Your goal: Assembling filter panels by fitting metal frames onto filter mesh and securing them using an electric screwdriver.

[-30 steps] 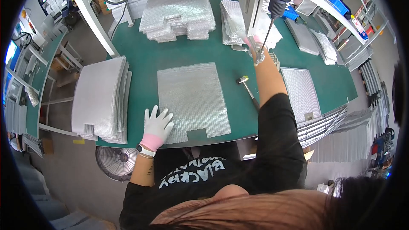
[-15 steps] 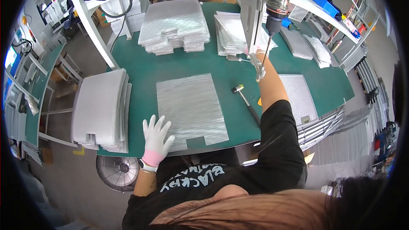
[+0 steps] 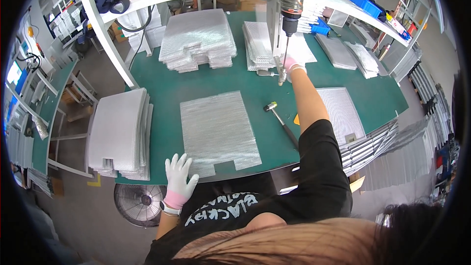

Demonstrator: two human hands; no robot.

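The left hand (image 3: 180, 174), fingers spread, has slid toward the silvery sheet's (image 3: 218, 132) near-left corner, baring its left edge; the right hand's (image 3: 290, 64) fingers, behind the metal bracket (image 3: 276, 29), I cannot tell.

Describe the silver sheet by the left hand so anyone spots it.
Find the green table, near edge, by the left hand. The silver sheet lies flat, notched on its near side; unlike the left stack and far stack, it looks one layer thick.
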